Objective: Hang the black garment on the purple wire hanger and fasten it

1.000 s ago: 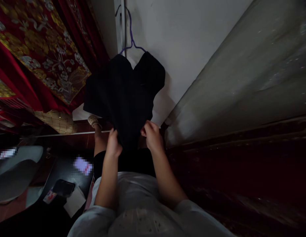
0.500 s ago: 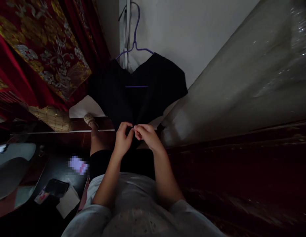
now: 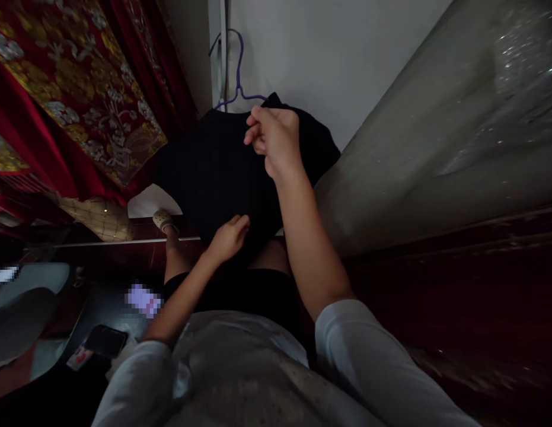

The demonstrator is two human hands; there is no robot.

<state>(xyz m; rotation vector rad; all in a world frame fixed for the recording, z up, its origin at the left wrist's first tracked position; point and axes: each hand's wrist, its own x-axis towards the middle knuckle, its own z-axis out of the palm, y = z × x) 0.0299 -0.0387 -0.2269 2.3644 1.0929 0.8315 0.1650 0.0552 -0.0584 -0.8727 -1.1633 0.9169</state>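
A black garment (image 3: 213, 172) hangs on a purple wire hanger (image 3: 238, 71) against a white wall. My right hand (image 3: 273, 136) is raised at the garment's top edge, fingers curled and pinching the fabric near the shoulder. My left hand (image 3: 229, 236) is lower, at the garment's bottom hem, with its fingers closed on the dark cloth. Both forearms come out of grey sleeves.
A red and gold embroidered cloth (image 3: 75, 101) hangs at the left. A plastic-covered grey surface (image 3: 436, 130) slopes along the right, above dark wood (image 3: 436, 308). A dark phone (image 3: 105, 341) and papers lie on a surface at lower left. My sandalled foot (image 3: 164, 220) stands on the floor.
My right hand has risen from the hem to the garment's top near the hanger. My left hand stays low at the hem. The garment has been turned on the hanger.
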